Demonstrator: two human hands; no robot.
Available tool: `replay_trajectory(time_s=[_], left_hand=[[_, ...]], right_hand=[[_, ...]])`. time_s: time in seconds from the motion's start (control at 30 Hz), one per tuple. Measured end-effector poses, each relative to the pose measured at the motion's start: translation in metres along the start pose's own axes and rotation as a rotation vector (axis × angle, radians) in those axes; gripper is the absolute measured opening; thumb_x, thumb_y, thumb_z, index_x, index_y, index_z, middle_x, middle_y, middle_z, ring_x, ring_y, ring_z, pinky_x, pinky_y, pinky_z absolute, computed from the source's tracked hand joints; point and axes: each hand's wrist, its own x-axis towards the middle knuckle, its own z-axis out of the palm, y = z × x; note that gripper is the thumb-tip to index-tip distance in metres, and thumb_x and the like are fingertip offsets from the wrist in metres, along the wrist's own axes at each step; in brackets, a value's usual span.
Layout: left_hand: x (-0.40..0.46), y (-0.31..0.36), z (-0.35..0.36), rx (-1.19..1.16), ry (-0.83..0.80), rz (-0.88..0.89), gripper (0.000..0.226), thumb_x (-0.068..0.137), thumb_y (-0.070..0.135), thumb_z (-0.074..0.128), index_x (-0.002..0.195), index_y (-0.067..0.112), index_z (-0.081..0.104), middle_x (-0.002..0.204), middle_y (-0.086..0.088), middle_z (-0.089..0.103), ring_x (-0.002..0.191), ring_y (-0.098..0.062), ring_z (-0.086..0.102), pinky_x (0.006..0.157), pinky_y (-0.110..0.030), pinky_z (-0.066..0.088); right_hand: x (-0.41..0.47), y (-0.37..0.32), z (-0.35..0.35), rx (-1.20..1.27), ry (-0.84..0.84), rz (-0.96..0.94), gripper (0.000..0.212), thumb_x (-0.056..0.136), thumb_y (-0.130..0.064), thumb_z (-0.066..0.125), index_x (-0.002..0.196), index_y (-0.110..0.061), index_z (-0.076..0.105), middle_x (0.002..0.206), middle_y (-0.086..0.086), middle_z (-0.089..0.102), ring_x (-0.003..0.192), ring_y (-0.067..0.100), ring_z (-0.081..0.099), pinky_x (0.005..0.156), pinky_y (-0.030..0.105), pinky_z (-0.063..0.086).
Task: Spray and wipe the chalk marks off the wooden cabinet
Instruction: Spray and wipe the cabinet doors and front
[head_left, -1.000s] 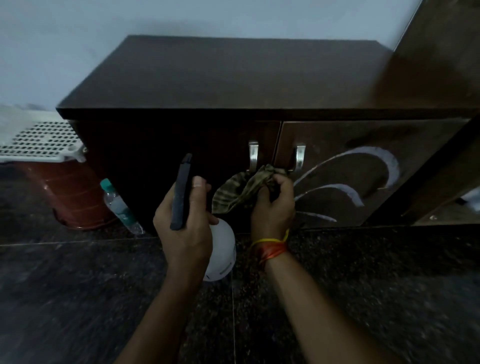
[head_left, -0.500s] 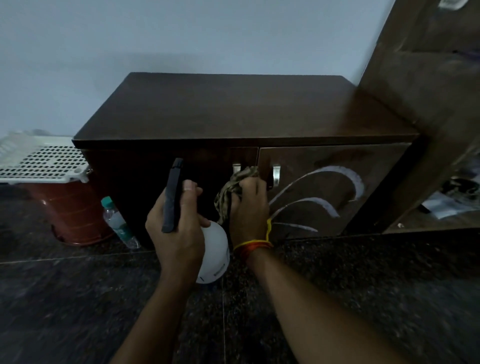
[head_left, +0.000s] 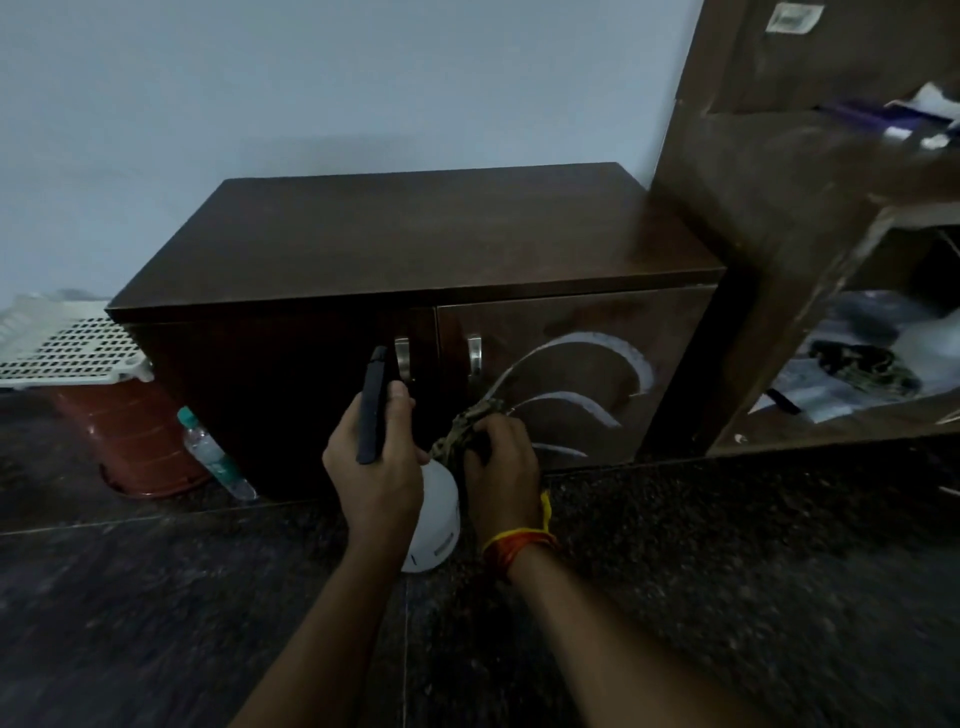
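A low dark wooden cabinet (head_left: 415, 244) stands against the wall. Its right door carries three curved white chalk marks (head_left: 597, 348). My left hand (head_left: 374, 467) grips a white spray bottle (head_left: 434, 519) by its dark trigger head, in front of the left door. My right hand (head_left: 501, 462) holds a bunched checked cloth (head_left: 462, 434) just left of the lowest chalk marks, low on the right door.
Two metal handles (head_left: 474, 353) sit at the doors' meeting edge. A plastic water bottle (head_left: 213, 452), a brown bucket (head_left: 130, 441) and a white perforated basket (head_left: 67, 348) stand at the left. A taller wooden shelf unit (head_left: 810, 234) with clutter rises at the right. The floor is dark stone.
The view has pulled back and tilted up, so the cabinet looks smaller and further off. Both hands have dropped lower against the doors, the cloth now below the handles.
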Motion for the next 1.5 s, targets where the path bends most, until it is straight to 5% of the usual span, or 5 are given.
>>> replay_trajectory(time_s=[0.33, 0.6, 0.93, 1.2, 1.5], left_hand=[[-0.034, 0.017, 0.026, -0.020, -0.069, -0.018, 0.024, 0.089, 0.051, 0.054, 0.079, 0.031, 0.061, 0.069, -0.013, 0.062, 0.054, -0.035, 0.057, 0.049, -0.051, 0.047], [-0.047, 0.001, 0.040, 0.030, -0.090, -0.067, 0.027, 0.093, 0.047, 0.055, 0.069, 0.036, 0.057, 0.054, 0.005, 0.049, 0.049, -0.025, 0.053, 0.046, -0.050, 0.049], [-0.038, -0.026, 0.061, 0.108, -0.041, -0.039, 0.034, 0.098, 0.040, 0.055, 0.065, 0.036, 0.049, 0.052, -0.003, 0.040, 0.047, -0.029, 0.044, 0.043, -0.044, 0.039], [-0.039, -0.032, 0.078, 0.075, -0.072, -0.030, 0.033, 0.095, 0.045, 0.054, 0.067, 0.029, 0.050, 0.054, -0.011, 0.042, 0.048, -0.030, 0.042, 0.045, -0.038, 0.038], [-0.061, -0.036, 0.092, 0.079, -0.184, -0.049, 0.039, 0.094, 0.038, 0.059, 0.058, 0.029, 0.045, 0.049, 0.000, 0.041, 0.042, -0.026, 0.042, 0.042, -0.035, 0.034]], right_hand=[[0.016, 0.003, -0.057, -0.047, 0.214, 0.107, 0.016, 0.078, 0.005, 0.062, 0.091, -0.004, 0.060, 0.100, 0.014, 0.059, 0.096, 0.025, 0.055, 0.079, 0.017, 0.034], [0.030, 0.020, -0.080, -0.089, 0.316, 0.136, 0.020, 0.079, 0.003, 0.062, 0.098, -0.005, 0.060, 0.104, 0.013, 0.058, 0.095, 0.024, 0.055, 0.076, 0.009, 0.028], [0.062, 0.034, -0.075, -0.070, 0.369, 0.081, 0.020, 0.078, 0.004, 0.064, 0.096, -0.003, 0.059, 0.107, 0.016, 0.056, 0.104, 0.027, 0.053, 0.083, 0.017, 0.033], [0.071, 0.051, -0.082, -0.031, 0.453, 0.103, 0.024, 0.075, 0.005, 0.064, 0.097, -0.005, 0.061, 0.103, 0.015, 0.058, 0.095, 0.027, 0.057, 0.077, 0.010, 0.029], [0.060, 0.079, -0.100, -0.054, 0.479, 0.210, 0.024, 0.080, 0.002, 0.065, 0.103, -0.004, 0.060, 0.111, 0.017, 0.056, 0.099, 0.029, 0.056, 0.076, 0.008, 0.029]])
